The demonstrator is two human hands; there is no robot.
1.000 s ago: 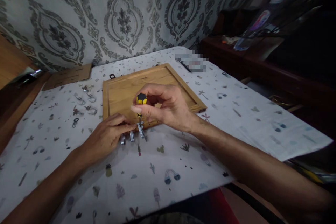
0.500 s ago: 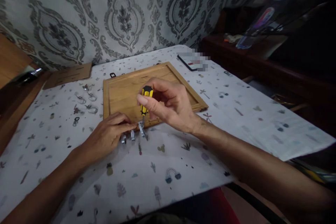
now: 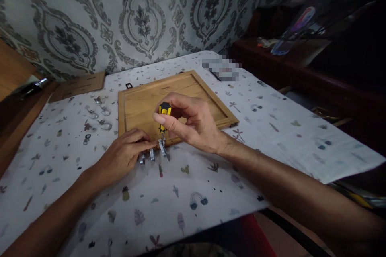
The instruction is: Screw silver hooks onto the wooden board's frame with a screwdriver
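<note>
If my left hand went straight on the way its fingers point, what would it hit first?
Most likely the rightmost silver hook at the near edge of the wooden panel, below the screwdriver. The left hand looks very close, possibly touching; depth is unclear.

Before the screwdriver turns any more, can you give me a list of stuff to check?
1. Right hand grips the yellow-and-black screwdriver: ok.
2. Screwdriver points down at the rightmost metal hook: ok.
3. Tip sits properly in a screw: cannot tell, too small to see.
4. Left hand rests at the near edge of the wooden board: ok.
5. Left fingers well away from the tip: not ok, the index finger looks very close.
</note>
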